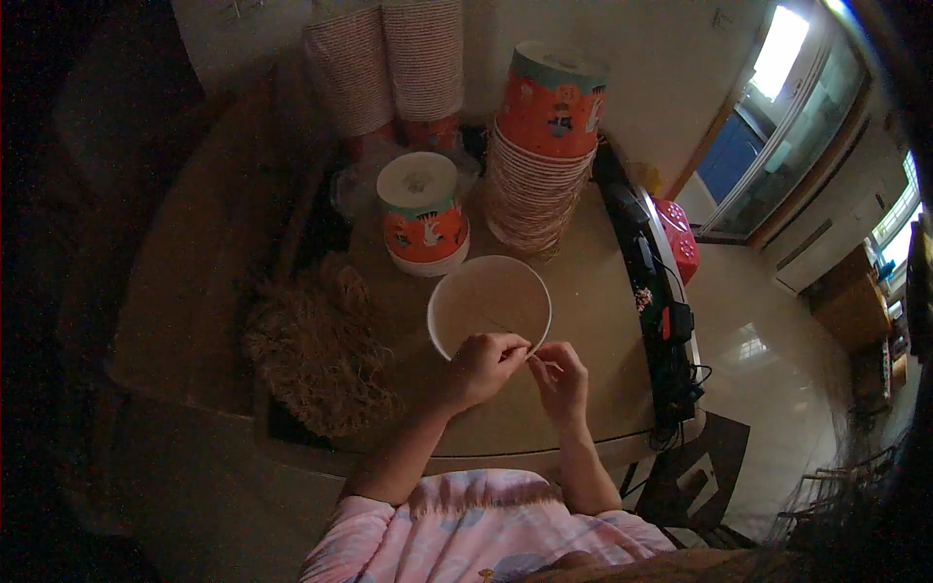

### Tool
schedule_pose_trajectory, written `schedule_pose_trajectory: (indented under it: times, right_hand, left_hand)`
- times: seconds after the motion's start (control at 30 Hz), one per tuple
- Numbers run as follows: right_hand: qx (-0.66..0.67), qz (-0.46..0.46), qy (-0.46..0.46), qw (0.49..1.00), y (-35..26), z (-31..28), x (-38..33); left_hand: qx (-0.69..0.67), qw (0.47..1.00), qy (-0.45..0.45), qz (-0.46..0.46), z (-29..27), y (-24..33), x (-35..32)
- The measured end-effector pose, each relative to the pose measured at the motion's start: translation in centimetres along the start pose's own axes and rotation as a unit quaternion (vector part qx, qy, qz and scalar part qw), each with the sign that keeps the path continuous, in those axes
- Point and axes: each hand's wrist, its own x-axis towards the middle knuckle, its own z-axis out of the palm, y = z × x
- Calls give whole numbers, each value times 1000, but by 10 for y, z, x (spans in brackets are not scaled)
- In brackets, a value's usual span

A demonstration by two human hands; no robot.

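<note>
A white paper bucket stands with its open mouth toward me near the middle of the table. My left hand is closed at its near rim, fingertips pinched around a thin strand of twine. Just beside it, my right hand pinches the same strand at the rim's near right. Whether the strand passes through the bucket wall is too small to tell. Left of the hands lies a tangled heap of tan twine. Beyond the bucket, an orange-and-teal paper bucket stands upside down on another white rim.
A tall stack of nested buckets, with strands hanging at its rims, stands at the back right. Two wrapped bucket stacks rise behind. Along the table's right edge lie a black charger and cables; a red basket is beyond.
</note>
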Motion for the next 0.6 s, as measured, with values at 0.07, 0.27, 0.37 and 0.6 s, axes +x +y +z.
schedule_pose_trajectory:
  times: [0.07, 0.27, 0.37, 0.6]
  right_hand:
    - [-11, -10, -1, 1000, 7, 0, -1]
    - [-5, 18, 7, 1000, 8, 1, -3]
    - [-7, 19, 6, 1000, 17, -1, -4]
    - [31, 48, -13, 998, 18, -2, -5]
  left_hand:
    - [2, 1000, 5, 7, 0, -1, 0]
    - [10, 1000, -24, -4, 0, -7, 3]
    - [36, 999, -24, 0, 2, -7, 4]
    - [42, 999, 17, -12, 12, -15, 0]
